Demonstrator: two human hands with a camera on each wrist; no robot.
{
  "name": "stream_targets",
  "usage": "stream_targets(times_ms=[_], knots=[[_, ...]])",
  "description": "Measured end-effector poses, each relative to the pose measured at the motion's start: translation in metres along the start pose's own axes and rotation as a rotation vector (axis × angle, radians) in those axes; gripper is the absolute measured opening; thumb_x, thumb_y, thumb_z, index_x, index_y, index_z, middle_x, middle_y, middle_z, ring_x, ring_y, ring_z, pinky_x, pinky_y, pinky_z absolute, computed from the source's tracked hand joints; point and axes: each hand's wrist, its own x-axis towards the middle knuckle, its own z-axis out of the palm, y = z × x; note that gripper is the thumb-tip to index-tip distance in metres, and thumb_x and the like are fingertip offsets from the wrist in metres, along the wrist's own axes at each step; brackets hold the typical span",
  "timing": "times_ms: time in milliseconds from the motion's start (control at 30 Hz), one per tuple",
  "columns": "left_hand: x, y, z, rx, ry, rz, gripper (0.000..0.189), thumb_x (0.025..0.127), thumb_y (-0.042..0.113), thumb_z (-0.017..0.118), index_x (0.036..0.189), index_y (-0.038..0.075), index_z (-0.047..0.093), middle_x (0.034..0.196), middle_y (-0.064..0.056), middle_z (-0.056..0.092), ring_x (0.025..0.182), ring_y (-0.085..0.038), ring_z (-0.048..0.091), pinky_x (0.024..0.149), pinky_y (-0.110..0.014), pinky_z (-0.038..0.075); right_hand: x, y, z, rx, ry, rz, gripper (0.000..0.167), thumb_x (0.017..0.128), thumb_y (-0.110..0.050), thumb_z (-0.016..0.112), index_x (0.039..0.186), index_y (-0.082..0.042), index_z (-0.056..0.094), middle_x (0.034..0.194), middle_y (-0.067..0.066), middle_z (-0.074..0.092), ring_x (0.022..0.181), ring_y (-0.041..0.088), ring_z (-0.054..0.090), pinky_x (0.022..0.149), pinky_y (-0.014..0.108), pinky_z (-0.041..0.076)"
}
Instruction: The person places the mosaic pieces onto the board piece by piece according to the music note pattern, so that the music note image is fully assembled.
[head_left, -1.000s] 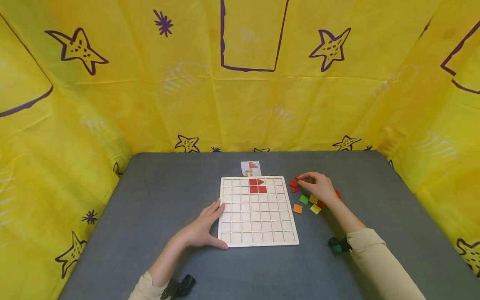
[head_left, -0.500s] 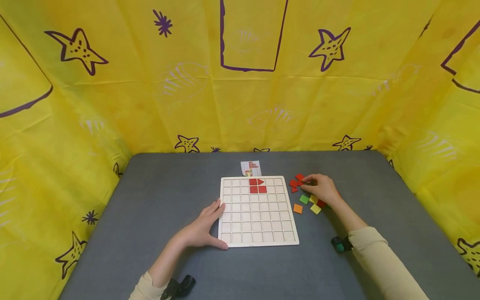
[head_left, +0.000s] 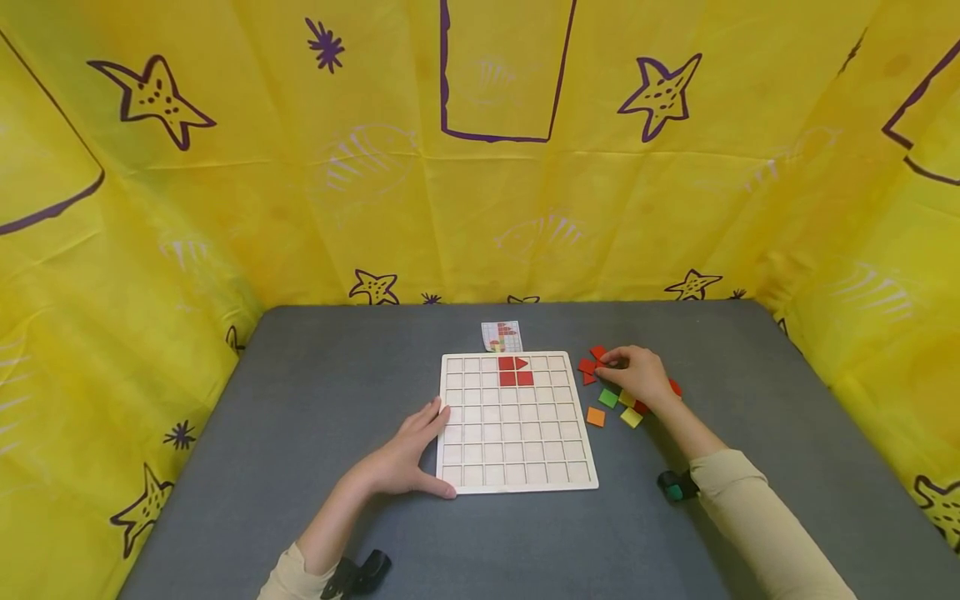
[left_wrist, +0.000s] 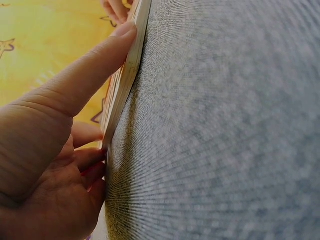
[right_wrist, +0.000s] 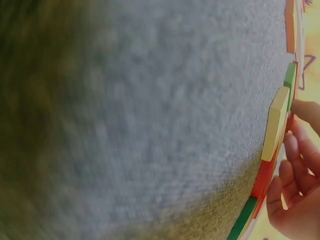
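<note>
A pale square board [head_left: 510, 433] with a raised grid lies on the table, with several red tiles [head_left: 507, 378] set in its two farthest rows, one of them pointed. My left hand [head_left: 405, 454] rests at the board's near left corner. Its fingers lie along the left edge, and its thumb [left_wrist: 85, 75] presses the near edge. Right of the board, my right hand [head_left: 637, 373] pinches a small red tile [head_left: 600, 363] between thumb and forefinger, low among other red pieces [head_left: 587, 366]. In the right wrist view its fingertips are partly hidden behind tiles.
Beyond the board lies a small picture card [head_left: 501, 337] with a coloured pattern on a grid. Loose green [head_left: 608, 398], yellow [head_left: 632, 417] and orange [head_left: 596, 417] tiles lie near the right hand. A yellow patterned cloth [head_left: 480, 225] surrounds the grey table [head_left: 337, 350].
My right hand has shifted slightly right and back left among the red pieces, and a red tile by its fingertips has moved a little. The left hand and the board have stayed still.
</note>
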Motion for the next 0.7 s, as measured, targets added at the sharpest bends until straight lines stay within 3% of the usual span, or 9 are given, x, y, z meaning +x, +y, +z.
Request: stream_targets(times_ms=[167,333,533,700], knots=[[0.0,0.0,-0.001,-0.002,-0.004,-0.003,0.118,0.068,0.045,0.088,0.154,0.0,0.021,0.162,-0.019,0.006,0.147,-0.038,0.006,0.11,-0.058,0.02,-0.003,-0.014,0.006,0.102,-0.015,0.048,0.031,0.083,-0.029,0.079,0.103,-0.006,0.074,0.096,0.01,0.071,0.088,0.025,0.065,0.077,0.037,0.048],[0.001,0.0,-0.002,-0.003,-0.001,0.004,0.118,0.068,0.045,0.088,0.154,0.0,0.02,0.162,-0.019,0.006,0.147,-0.039,0.006,0.11,-0.059,0.02,-0.003,-0.039,0.019,0.192,-0.054,0.031,0.028,0.083,-0.027,0.079,0.103,-0.008,0.074,0.092,0.005,0.071,0.081,0.02,0.065,0.07,0.032,0.049],[0.001,-0.001,-0.001,-0.004,0.0,0.012,0.118,0.068,0.044,0.087,0.154,-0.001,0.02,0.161,-0.02,0.007,0.147,-0.039,0.006,0.11,-0.059,0.02,0.001,-0.058,0.039,0.143,-0.078,-0.001,0.025,0.08,-0.027,0.081,0.098,-0.011,0.076,0.08,0.0,0.064,0.07,0.018,0.052,0.061,0.031,0.04],[0.0,0.0,0.0,-0.01,-0.002,0.011,0.117,0.069,0.045,0.087,0.153,-0.001,0.021,0.161,-0.02,0.006,0.147,-0.039,0.006,0.11,-0.059,0.02,0.003,-0.067,0.05,0.11,-0.116,-0.003,0.021,0.08,-0.027,0.081,0.094,-0.013,0.077,0.081,0.0,0.063,0.078,0.02,0.051,0.068,0.033,0.041]])
